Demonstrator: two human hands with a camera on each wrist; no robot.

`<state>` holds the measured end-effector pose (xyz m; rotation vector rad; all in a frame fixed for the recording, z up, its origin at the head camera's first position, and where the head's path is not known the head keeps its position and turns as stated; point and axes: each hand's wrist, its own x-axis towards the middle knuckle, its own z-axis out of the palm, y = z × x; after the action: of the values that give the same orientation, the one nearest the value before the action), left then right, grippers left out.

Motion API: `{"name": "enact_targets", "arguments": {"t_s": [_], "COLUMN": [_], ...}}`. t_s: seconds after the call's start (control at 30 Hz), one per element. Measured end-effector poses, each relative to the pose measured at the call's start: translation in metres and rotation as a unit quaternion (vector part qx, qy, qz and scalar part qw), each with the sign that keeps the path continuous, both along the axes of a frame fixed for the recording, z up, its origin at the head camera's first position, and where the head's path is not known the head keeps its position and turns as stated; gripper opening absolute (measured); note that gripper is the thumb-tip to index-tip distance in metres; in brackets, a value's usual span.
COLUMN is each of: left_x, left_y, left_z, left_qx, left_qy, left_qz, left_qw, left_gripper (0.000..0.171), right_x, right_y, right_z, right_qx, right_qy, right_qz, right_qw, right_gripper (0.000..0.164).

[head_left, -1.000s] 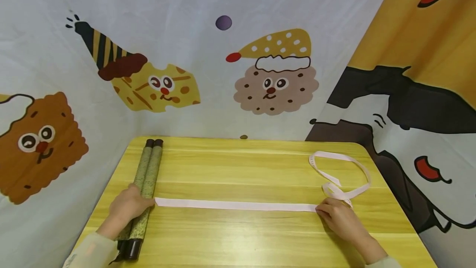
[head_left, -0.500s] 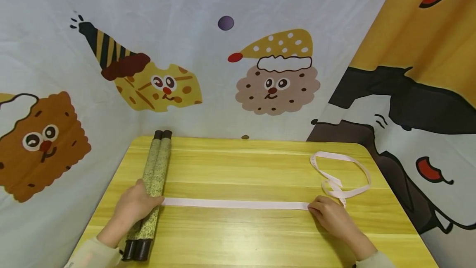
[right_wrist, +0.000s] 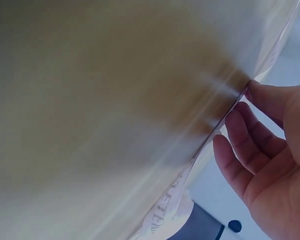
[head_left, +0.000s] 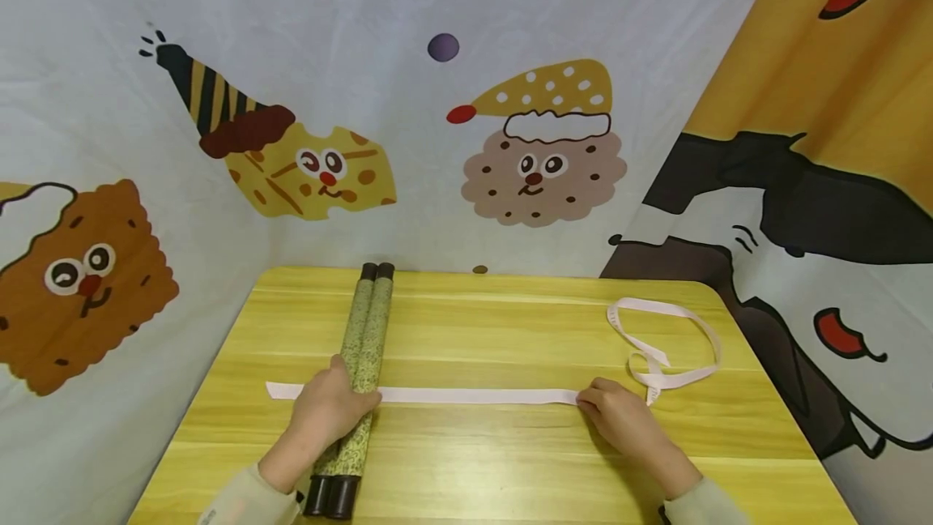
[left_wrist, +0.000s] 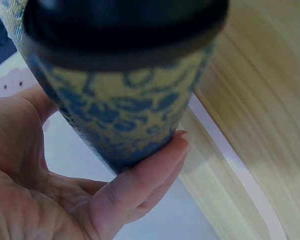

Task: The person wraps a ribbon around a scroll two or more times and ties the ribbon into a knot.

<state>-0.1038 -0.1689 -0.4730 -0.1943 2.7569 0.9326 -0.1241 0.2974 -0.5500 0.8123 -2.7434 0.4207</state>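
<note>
A scroll (head_left: 375, 339) in two side-by-side rolls, covered in green-patterned fabric with black ends, lies across a pale pink ribbon (head_left: 474, 396). My left hand (head_left: 328, 403) grips the scroll around its middle, thumb on the right side. In the left wrist view, the scroll's black end cap (left_wrist: 125, 30) looms close above the hand. The ribbon's free end sticks out left of the scroll; the stretch beneath the scroll is hidden. On the right, my right hand (head_left: 619, 416) pinches the ribbon between thumb and fingertips near the table surface. Printed lettering shows on the ribbon in the right wrist view.
The ribbon's remaining length loops loosely behind and right of my right hand on the wood-grain table (head_left: 474, 468). Behind the table's far edge hangs a white cloth (head_left: 350, 23) printed with cartoon food. A yellow and black patterned cloth covers the right side.
My left hand has slid the scroll rightward onto the ribbon, so the ribbon's end now shows on its left. My right hand has shifted left, still pinching the ribbon.
</note>
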Motion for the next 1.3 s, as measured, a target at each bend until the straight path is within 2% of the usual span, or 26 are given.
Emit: {"name": "enact_targets", "arguments": {"t_s": [0.2,0.4,0.57,0.73,0.97,1.17,1.3], "left_x": [0.0,0.0,-0.001,0.002,0.005,0.008,0.011], "left_y": [0.037,0.066,0.086,0.103,0.13,0.15,0.16], "left_z": [-0.005,-0.01,-0.011,-0.014,-0.022,-0.026,-0.029], "left_qx": [0.024,0.043,0.041,0.055,0.039,0.049,0.045], "left_qy": [0.012,0.018,0.021,0.017,0.037,0.026,0.022], "left_qz": [0.002,-0.004,-0.019,-0.014,-0.024,-0.035,-0.038], "left_qw": [0.9996,0.9989,0.9988,0.9983,0.9982,0.9978,0.998], "left_gripper": [0.107,0.107,0.107,0.105,0.102,0.098,0.102], "right_x": [-0.002,-0.004,-0.006,-0.009,-0.008,-0.007,-0.007], "right_y": [-0.014,-0.023,-0.031,-0.041,-0.05,-0.055,-0.056], "right_z": [0.001,0.001,0.003,0.002,0.003,0.006,0.007], "right_qx": [0.007,0.008,0.019,0.025,0.027,0.033,0.036], "right_qy": [-0.017,-0.014,-0.004,0.01,-0.01,-0.018,-0.018], "right_qz": [0.001,0.004,0.014,0.03,0.019,0.015,0.013], "right_qw": [1.0,1.0,1.0,0.999,0.999,0.999,0.999], "right_gripper": [0.011,0.011,0.01,0.011,0.009,0.008,0.008]}}
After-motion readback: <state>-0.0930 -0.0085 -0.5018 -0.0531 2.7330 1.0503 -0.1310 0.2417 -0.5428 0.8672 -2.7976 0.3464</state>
